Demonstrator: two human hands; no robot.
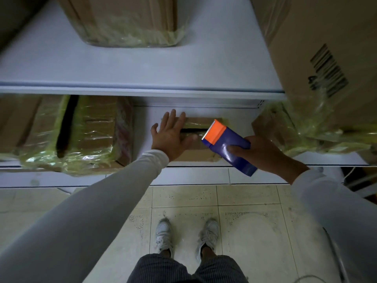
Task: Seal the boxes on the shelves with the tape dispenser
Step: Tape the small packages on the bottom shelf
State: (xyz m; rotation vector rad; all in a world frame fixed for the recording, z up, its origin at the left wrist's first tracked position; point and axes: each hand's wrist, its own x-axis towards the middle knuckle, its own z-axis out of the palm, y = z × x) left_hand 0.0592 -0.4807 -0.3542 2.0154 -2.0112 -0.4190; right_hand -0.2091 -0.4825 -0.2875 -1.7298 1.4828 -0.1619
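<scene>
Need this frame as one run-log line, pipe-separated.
stage: taping small box on lower shelf | left hand: flat on box | right hand: holds tape dispenser, blade at gap between flaps | seam: unsealed

White metal shelving [142, 89]; speckled pale floor tiles [244, 221]; dim light.

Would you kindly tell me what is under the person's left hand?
The left hand rests flat on a small cardboard box on the lower shelf; its flap gap shows beside the fingers. The box's left end is covered.
</scene>
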